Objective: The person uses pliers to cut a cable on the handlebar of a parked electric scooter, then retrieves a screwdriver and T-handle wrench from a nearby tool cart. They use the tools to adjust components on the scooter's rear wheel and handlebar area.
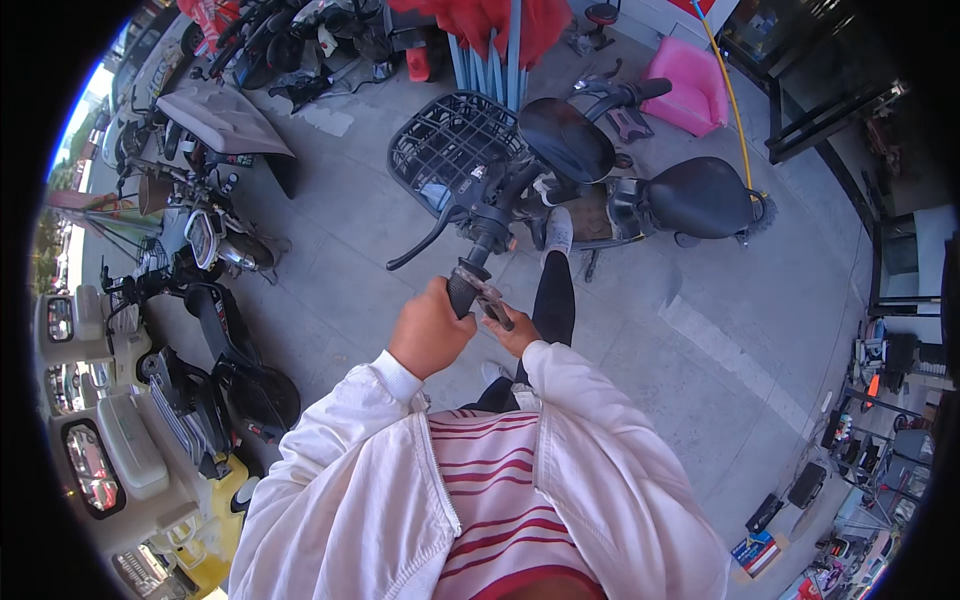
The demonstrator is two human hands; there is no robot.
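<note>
Left hand [428,328] wraps handlebar grip [461,294]; right hand [517,336] clasps metal tool [490,302] alongside, pliers as far as my feed shows.

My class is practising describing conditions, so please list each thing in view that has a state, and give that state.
Left hand: closed around the handlebar grip
Right hand: closed on the pliers-like tool
Pliers-like tool: held beside the grip; jaw opening unclear
Brake lever: not squeezed
Black basket: pale item inside
Scooter saddle: down
White jacket: unzipped
Pink armchair: upright
</note>
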